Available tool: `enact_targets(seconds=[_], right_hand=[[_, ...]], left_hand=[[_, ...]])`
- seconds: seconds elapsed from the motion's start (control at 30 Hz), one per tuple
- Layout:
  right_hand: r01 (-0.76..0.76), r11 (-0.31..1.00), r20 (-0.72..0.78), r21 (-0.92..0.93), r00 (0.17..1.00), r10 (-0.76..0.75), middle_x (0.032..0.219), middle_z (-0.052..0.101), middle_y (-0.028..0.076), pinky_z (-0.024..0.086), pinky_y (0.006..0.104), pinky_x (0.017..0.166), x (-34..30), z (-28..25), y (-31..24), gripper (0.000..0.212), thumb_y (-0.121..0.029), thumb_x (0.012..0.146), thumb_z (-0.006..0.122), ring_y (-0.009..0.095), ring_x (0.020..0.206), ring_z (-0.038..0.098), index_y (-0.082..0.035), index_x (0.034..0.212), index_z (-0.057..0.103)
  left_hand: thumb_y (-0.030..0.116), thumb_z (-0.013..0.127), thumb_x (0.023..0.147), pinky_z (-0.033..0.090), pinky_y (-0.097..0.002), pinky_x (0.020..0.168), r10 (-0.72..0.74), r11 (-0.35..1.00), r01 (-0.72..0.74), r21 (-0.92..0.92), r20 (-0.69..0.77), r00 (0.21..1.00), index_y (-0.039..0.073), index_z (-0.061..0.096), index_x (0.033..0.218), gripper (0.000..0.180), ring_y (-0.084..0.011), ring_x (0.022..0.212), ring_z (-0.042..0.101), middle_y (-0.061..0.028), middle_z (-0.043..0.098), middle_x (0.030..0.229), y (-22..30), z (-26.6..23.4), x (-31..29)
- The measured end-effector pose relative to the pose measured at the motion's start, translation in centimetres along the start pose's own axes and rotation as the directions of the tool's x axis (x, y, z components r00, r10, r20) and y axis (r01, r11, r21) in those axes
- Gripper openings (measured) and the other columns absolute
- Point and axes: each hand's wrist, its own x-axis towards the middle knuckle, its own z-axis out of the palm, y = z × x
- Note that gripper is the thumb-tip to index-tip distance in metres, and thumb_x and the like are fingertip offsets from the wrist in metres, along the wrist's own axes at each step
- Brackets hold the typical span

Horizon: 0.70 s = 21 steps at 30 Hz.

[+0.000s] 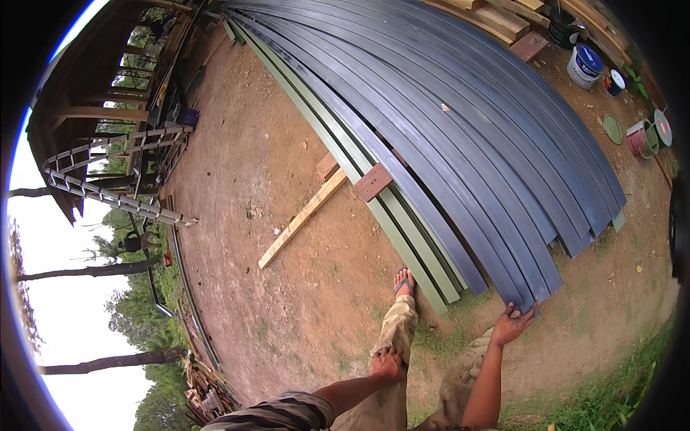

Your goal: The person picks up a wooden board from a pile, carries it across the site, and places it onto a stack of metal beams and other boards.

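Long blue-grey metal roofing panels (460, 144) lie stacked and fanned out across the ground, running from the near right to the far left. My right hand (510, 327) is closed on the near end of one panel, its thumb and fingers at the edge. A small round spot shows by the thumb; I cannot make out what it is. My left hand (388, 365) rests on my bent knee over the camouflage trousers (395, 323), fingers spread and holding nothing. Green metal lengths (410, 248) lie along the stack's left side, with a reddish-brown wood block (372, 182) on them.
A pale timber (302, 220) sticks out leftward on the bare dirt. Paint buckets (584, 68) and lumber (503, 20) stand at the far right. Ladders (115, 194) lean by an open wooden structure at the left. My sandalled foot (404, 284) is beside the green lengths.
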Motion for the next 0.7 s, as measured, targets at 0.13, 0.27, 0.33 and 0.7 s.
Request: enact_targets(seconds=[0.13,0.27,0.33,0.7], right_hand=[[0.431,0.89,0.128,-0.148,0.901,-0.415,0.126,0.059,0.017,0.043,0.0491,0.1,1.9,0.8,-1.6,0.047,-0.028,0.097,0.062,0.035,0.121,0.054,-0.007,0.138,0.053],[0.427,0.86,0.31,-0.279,0.888,-0.341,0.12,0.059,0.015,0.043,0.0472,0.095,2.8,3.2,-1.4,0.041,-0.036,0.101,0.054,0.034,0.113,0.056,-0.006,0.127,0.061],[0.424,0.85,0.319,-0.312,0.89,-0.327,0.117,0.058,0.015,0.044,0.0463,0.094,2.0,3.8,-1.5,0.041,-0.038,0.101,0.052,0.034,0.111,0.057,-0.005,0.124,0.062],[0.642,0.745,0.397,-0.181,0.741,-0.542,0.128,0.054,0.016,0.04,0.0482,0.102,-8.3,3.2,0.5,0.051,-0.035,0.096,0.062,0.033,0.121,0.053,-0.002,0.134,0.052]], left_hand=[[0.034,0.052,0.089,0.034,-0.0493,0.111,-0.005,1.0,0.005,-0.028,-0.017,1.0,0.011,0.057,0.132,0.049,-0.0329,0.134,0.043,-0.0144,0.054,0.135,-0.7,0.8,0.2],[0.036,0.053,0.089,0.033,-0.0493,0.111,0.011,0.999,-0.013,-0.037,-0.052,0.999,0.012,0.057,0.132,0.05,-0.0328,0.135,0.043,-0.0141,0.053,0.136,-0.5,0.3,-0.4],[0.037,0.053,0.089,0.033,-0.0495,0.111,0.015,0.999,-0.017,-0.033,-0.054,0.998,0.011,0.057,0.132,0.051,-0.0328,0.135,0.043,-0.0141,0.053,0.136,-0.4,-0.1,-0.6],[0.041,0.054,0.088,0.035,-0.0511,0.109,0.034,0.999,-0.036,-0.041,-0.047,0.998,0.009,0.058,0.129,0.053,-0.034,0.132,0.046,-0.0155,0.055,0.132,-0.4,-0.2,-0.2]])
